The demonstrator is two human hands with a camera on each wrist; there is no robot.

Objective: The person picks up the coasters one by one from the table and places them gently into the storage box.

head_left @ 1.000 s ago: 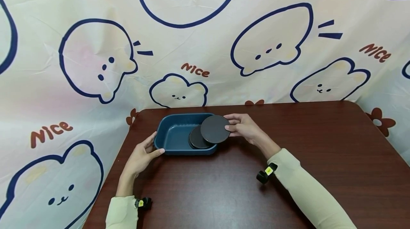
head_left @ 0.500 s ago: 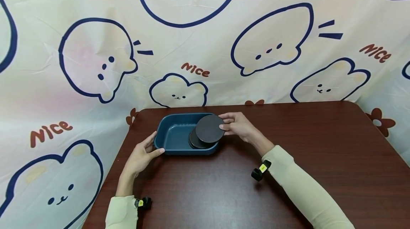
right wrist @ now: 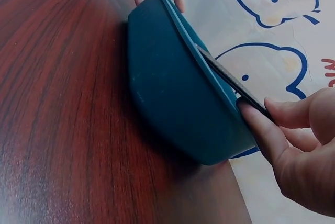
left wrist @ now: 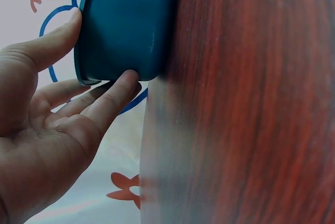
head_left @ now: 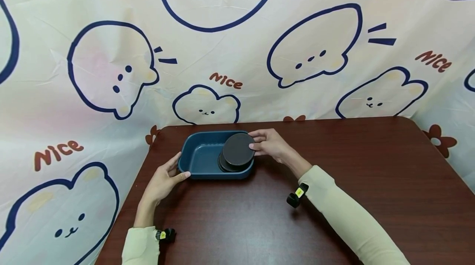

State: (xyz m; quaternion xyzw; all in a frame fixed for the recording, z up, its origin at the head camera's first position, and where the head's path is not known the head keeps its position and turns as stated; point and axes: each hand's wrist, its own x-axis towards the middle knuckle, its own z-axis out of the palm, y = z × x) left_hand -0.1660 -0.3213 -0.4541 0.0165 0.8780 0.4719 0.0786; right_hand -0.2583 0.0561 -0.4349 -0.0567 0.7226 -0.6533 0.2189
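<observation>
My right hand pinches a dark grey round coaster at its right edge, thumb on top. The coaster is tilted over the right end of a blue rectangular tray, above other dark coasters lying inside it; how many is hidden. In the right wrist view the thin coaster slants across the tray's rim. My left hand holds the tray's left end, its thumb at the front corner and its fingers against the end wall. The left wrist view shows those fingertips on the tray's outer wall.
The tray stands near the back left of a dark reddish-brown wooden table. Behind the table hangs a pale cloth printed with cartoon bears. A small black camera is strapped at each wrist.
My right hand has moved left with the coaster, which now covers more of the coasters in the tray. The left hand and the tray have stayed in place.
</observation>
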